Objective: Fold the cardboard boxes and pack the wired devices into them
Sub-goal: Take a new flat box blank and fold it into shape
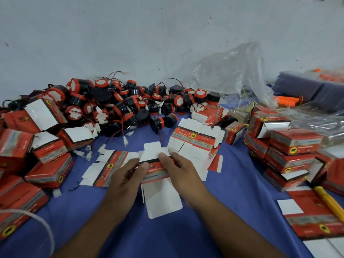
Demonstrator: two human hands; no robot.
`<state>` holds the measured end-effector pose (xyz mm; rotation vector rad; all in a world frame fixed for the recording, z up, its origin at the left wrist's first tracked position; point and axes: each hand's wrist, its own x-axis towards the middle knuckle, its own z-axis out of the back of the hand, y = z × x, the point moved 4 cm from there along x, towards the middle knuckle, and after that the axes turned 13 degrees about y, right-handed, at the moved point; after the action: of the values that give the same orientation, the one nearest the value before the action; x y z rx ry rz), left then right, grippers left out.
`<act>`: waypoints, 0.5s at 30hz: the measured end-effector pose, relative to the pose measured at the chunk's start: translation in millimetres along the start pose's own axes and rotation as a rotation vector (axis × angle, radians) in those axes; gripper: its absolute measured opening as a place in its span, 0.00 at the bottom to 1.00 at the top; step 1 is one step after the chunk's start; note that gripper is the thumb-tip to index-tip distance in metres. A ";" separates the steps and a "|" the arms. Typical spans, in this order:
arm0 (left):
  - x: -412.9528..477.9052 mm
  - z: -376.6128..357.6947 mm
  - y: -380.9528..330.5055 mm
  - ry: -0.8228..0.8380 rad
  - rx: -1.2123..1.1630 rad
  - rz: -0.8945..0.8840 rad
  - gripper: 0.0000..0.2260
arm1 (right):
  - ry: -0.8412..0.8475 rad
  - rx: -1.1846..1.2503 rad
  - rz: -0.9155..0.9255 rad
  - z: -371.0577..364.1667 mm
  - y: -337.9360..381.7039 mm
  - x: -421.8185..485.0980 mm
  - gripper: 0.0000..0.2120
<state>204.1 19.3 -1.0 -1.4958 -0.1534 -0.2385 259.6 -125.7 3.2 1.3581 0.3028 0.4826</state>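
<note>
- Centrally, both hands hold one unfolded carton just above the blue cloth. Its printed red band runs across between them, with white flaps above and below.
- The left hand pinches the carton's left end, with the thumb on top of the red band and the fingers reaching under it.
- The right hand pinches the right end. Its thumb presses near the fold where the upper flap meets the band, and the other fingers are tucked beneath.
- The lower flap, with rounded corners, points toward the person, between the forearms.
- Devices lie heaped at the far edge of the cloth against the wall. They are round, black and red, with thin wires and white plugs.
- Flat cartons lie in a stack just beyond the right hand, and a few more lie spread beside the left hand.
- Left boxes, folded up and some with a white flap open, are piled at the left edge.
- Right boxes are stacked at the right, most of them closed, the top one with its flap open.
- A clear bag rises crumpled behind them.
- A yellow tool lies on more flat cartons at the near right; I cannot tell what it is.
- Orange things lie far right, blurred.
- A white strap curves across the lower left corner.
</note>
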 end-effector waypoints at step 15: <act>-10.5 -3.1 -20.7 -0.142 0.235 -0.236 0.20 | -0.007 0.014 0.264 -7.6 22.1 -18.2 0.10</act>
<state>188.5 15.7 16.2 -1.2596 -0.4587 -0.2930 236.8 -125.2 22.1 1.4205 0.1208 0.6960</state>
